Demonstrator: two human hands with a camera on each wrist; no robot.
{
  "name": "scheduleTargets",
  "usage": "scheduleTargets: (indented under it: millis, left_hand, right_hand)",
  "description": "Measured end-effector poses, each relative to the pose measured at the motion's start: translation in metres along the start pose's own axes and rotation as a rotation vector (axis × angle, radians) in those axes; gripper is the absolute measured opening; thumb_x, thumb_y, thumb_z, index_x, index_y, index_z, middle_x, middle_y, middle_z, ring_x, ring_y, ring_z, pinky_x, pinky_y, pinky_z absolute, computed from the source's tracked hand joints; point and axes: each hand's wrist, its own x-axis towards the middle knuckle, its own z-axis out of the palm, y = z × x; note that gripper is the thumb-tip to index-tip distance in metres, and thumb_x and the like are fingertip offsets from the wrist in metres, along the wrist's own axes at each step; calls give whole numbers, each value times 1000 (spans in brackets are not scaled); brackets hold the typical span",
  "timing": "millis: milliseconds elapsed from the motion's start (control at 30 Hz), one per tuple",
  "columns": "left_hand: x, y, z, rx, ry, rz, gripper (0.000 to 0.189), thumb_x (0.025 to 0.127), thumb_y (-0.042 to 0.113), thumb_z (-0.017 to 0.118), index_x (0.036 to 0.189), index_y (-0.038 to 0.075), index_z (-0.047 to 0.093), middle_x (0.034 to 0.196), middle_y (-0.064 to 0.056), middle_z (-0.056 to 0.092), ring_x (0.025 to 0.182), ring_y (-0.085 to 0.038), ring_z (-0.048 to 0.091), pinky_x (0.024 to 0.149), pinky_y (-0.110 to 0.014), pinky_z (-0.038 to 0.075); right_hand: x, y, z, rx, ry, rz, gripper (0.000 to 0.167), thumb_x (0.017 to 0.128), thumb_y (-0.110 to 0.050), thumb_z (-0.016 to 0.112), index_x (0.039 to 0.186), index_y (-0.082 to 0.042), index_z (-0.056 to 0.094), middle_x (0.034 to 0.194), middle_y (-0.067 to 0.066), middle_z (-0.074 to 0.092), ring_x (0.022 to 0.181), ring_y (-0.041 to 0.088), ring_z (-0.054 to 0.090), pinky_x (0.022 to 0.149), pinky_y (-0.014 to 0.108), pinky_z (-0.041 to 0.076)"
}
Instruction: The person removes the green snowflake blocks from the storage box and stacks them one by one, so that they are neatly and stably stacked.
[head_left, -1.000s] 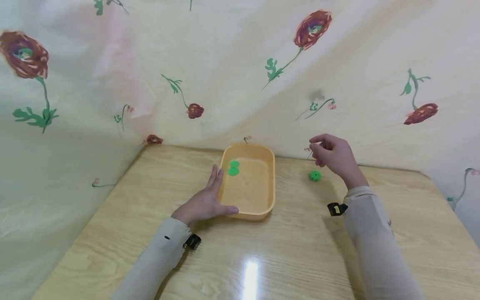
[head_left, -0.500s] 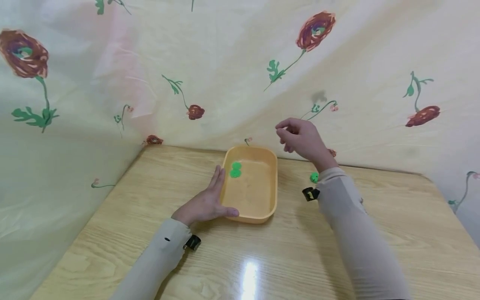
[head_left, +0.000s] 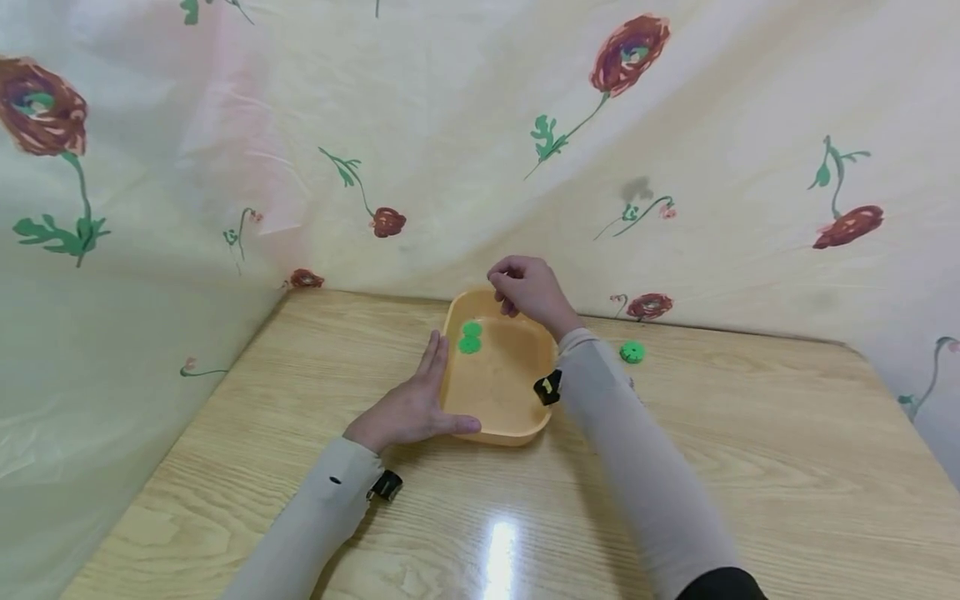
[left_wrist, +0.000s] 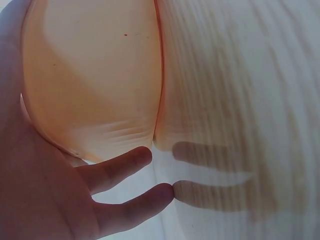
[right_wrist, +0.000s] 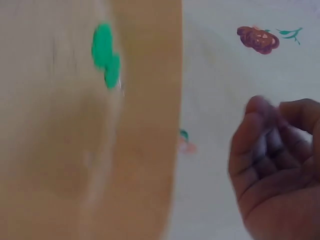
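An orange-yellow plastic tray (head_left: 498, 437) stands on the wooden table. Two small green discs (head_left: 470, 337) lie in it, touching or overlapping, near its left wall. My left hand (head_left: 412, 406) rests against the tray's left side, fingers extended and thumb along the near rim; the left wrist view shows the tray wall (left_wrist: 95, 60) close to it. Over the tray's far right part hangs my right hand (head_left: 528, 292), fingers curled, thumb and forefinger tips close together. In the right wrist view nothing shows between those fingertips (right_wrist: 261, 107), though they are blurred.
A notched green disc (head_left: 632, 352) lies on the table to the right of the tray, close to the right forearm. A flower-printed cloth (head_left: 450, 150) hangs behind the table's back edge and along the left side.
My right hand has moved left, from above the green disc on the table to above the tray. My left hand and both discs in the tray stay nearly in place.
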Motion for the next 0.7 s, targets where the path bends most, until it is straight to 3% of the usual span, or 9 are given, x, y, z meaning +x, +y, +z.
scheduleTargets:
  millis: [367, 467, 567, 600, 700]
  left_hand:
    - [1, -1, 3, 8, 0, -25, 135, 78, 61, 80, 159, 16, -19, 164, 1, -26, 145, -39, 28, 104, -48, 43]
    - [2, -1, 4, 6, -6, -29, 135, 78, 62, 79, 159, 17, -19, 164, 2, -27, 143, -40, 31, 102, -47, 45]
    - [3, -1, 4, 3, -8, -34, 135, 79, 61, 79, 159, 18, -20, 163, 4, -28, 142, -40, 34, 100, -46, 46]
    - [3, -1, 4, 3, -7, -38, 135, 79, 61, 79, 159, 19, -21, 163, 5, -28, 141, -39, 35, 100, -45, 47]
    - [3, -1, 3, 4, 0, -34, 134, 80, 61, 79, 159, 19, -20, 163, 5, -27, 141, -40, 34, 100, -46, 46]
  right_hand:
    - [12, 31, 31, -53, -13, 89, 20, 103, -14, 57, 113, -1, 67, 97, 27, 64, 67, 24, 64, 62, 33, 56]
    - [13, 37, 35, -97, -33, 101, 17, 102, -11, 58, 112, 1, 66, 133, 26, 57, 68, 25, 64, 62, 33, 55]
    - [16, 43, 38, -217, -74, 93, 18, 101, -9, 60, 113, 2, 67, 139, 23, 55, 74, 25, 64, 66, 34, 55]
    - [17, 45, 39, -271, -90, 89, 18, 101, -9, 60, 114, 1, 67, 140, 20, 55, 79, 26, 65, 70, 36, 55]
    - [20, 52, 40, -406, -146, 72, 24, 102, -11, 58, 122, -1, 67, 98, 16, 68, 69, 20, 61, 69, 34, 52]
